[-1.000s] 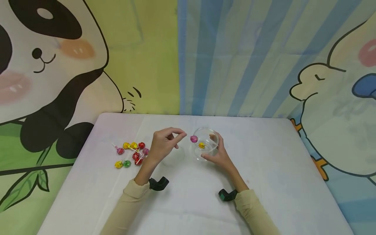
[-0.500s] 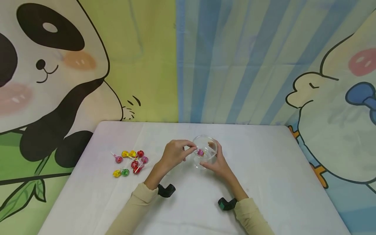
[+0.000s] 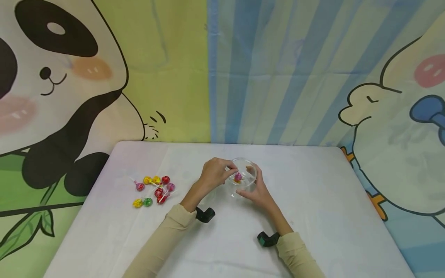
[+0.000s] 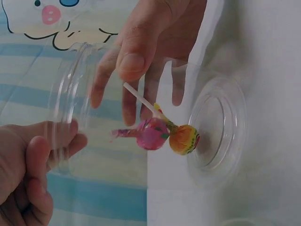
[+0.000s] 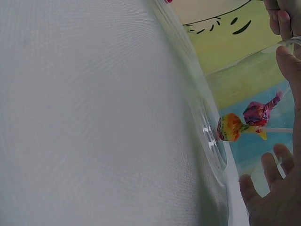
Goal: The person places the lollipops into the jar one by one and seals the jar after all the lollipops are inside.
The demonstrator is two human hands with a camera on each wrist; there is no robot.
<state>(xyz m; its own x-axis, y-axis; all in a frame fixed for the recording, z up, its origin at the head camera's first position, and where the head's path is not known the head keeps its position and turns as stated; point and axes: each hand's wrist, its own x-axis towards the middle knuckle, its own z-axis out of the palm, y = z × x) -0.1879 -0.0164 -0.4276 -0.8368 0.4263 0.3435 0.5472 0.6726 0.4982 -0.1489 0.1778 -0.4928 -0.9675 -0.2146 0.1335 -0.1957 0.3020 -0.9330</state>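
My right hand [image 3: 255, 187] grips a clear jar [image 3: 243, 184] standing on the table, thumb and fingers around its side. Inside the jar are a yellow lollipop [image 4: 184, 140] with a white stick, near the bottom, and a pink lollipop [image 4: 152, 134] beside it. My left hand [image 3: 216, 173] is at the jar's mouth, thumb and forefinger together, pinching the pink lollipop from above; its stick is hard to make out. In the right wrist view, the pink wrapper's twisted end points up toward the mouth.
Several wrapped lollipops [image 3: 158, 192] in red, yellow, pink and green lie in a loose group on the left of the white table [image 3: 313, 200]. A faint clear round object [image 3: 208, 197] lies under my left forearm. A cartoon-print cloth [image 3: 180, 77] hangs behind the table.
My left hand has moved right to the jar's mouth, bringing the pink lollipop from the rim down inside, above the yellow one. My right hand stays on the jar.
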